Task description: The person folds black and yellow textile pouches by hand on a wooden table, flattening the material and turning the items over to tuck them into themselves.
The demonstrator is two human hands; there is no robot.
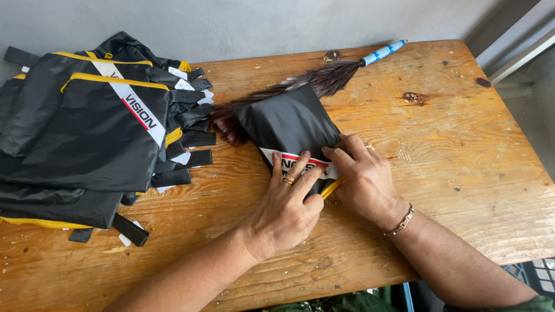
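A folded black fabric piece (289,124) with a white-and-red printed band and yellow trim lies on the wooden table (451,144). My left hand (286,205), with a ring, presses down on its near end, fingers over the printed band. My right hand (364,176), with a bracelet at the wrist, grips the same near end from the right, fingertips on the fold and the yellow trim beneath it.
A stack of similar black pieces with yellow edges and straps (87,127) fills the table's left side. A feather duster with a blue-and-white handle (341,72) lies behind the folded piece. The grey wall runs along the far edge.
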